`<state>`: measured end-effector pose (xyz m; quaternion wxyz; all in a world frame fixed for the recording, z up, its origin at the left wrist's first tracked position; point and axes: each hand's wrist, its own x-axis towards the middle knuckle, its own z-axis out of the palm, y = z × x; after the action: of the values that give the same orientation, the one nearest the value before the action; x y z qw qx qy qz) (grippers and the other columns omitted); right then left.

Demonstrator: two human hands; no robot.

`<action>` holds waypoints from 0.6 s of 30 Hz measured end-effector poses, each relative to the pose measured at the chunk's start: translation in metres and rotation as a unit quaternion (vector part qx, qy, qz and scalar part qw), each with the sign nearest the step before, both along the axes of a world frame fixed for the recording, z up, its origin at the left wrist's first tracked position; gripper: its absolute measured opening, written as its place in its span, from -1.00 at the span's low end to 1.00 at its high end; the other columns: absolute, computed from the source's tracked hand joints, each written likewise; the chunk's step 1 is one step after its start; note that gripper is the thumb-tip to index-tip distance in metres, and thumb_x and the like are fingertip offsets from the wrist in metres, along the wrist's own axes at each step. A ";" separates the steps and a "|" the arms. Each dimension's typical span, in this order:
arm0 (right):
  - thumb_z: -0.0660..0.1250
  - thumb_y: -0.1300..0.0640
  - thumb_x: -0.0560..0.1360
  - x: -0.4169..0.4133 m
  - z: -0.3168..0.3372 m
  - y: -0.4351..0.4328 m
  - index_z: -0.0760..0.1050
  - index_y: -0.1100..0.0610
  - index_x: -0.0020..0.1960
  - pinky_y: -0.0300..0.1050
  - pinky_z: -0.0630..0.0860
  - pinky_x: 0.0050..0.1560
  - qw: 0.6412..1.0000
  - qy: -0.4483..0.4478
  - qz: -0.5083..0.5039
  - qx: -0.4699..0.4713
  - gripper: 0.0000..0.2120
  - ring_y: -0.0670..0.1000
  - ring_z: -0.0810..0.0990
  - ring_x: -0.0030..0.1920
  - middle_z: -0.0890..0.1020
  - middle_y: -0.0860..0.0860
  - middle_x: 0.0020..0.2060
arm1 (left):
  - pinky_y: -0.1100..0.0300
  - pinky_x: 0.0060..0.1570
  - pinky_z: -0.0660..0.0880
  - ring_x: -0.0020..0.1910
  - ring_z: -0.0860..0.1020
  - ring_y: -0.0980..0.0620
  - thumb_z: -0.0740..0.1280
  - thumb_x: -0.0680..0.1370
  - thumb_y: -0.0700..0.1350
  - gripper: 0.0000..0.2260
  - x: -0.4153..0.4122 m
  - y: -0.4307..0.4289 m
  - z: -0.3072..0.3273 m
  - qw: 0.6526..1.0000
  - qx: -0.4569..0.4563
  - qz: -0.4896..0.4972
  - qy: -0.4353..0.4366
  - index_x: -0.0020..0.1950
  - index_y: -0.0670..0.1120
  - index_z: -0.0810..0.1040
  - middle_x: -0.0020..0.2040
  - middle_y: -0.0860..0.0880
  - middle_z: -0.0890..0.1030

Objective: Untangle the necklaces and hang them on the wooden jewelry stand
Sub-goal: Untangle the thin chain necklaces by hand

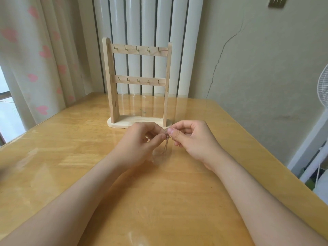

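Pinching the tangled necklaces [166,139] between left hand [142,139] and right hand [188,137], just before the wooden jewelry stand [137,82]; tease loops apart gently, never yanking.

looks like a home room, heart-print curtains [44,55] left of the radiator [147,41], standing fan [322,86] far right of it, wooden table [71,157] in front

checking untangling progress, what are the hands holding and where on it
The left hand and right hand both pinch the thin tangled metal necklace chains at the knotted top; loose strands hang below.
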<state>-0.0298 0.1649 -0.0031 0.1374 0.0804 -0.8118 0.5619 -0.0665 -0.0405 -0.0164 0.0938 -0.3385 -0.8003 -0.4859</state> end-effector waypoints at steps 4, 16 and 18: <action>0.49 0.06 0.61 0.001 0.000 -0.002 0.73 0.07 0.00 -0.26 0.57 -0.15 1.000 -0.002 0.008 0.003 -0.91 -0.12 0.64 -0.28 0.71 -0.04 -0.24 | 0.34 -0.20 0.47 -0.24 0.60 0.16 0.46 0.65 -0.08 -0.88 0.000 0.003 -0.002 0.999 0.028 0.016 -0.002 -0.07 -0.06 0.71 -0.17 0.06 0.72; 0.52 0.07 0.58 0.001 0.001 -0.001 0.76 0.05 -0.03 -0.27 0.56 -0.13 1.000 0.015 -0.002 0.006 -0.93 -0.15 0.61 -0.23 0.71 -0.08 -0.25 | 0.38 -0.20 0.44 -0.16 0.68 0.12 0.48 0.64 -0.10 -0.93 -0.001 0.001 0.000 0.998 0.025 0.043 0.028 -0.05 0.00 0.73 -0.15 0.13 0.74; 0.52 0.06 0.58 0.001 0.001 0.000 0.76 0.05 -0.04 -0.26 0.55 -0.13 1.000 0.014 -0.006 -0.003 -0.93 -0.15 0.60 -0.24 0.70 -0.09 -0.25 | 0.38 -0.21 0.44 -0.16 0.68 0.12 0.50 0.62 -0.07 -0.94 -0.001 0.001 0.000 0.997 0.042 0.058 0.027 -0.05 0.02 0.71 -0.14 0.13 0.73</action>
<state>-0.0291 0.1646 -0.0020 0.1519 0.0830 -0.8085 0.5625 -0.0676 -0.0397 -0.0159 0.1581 -0.3003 -0.7946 -0.5035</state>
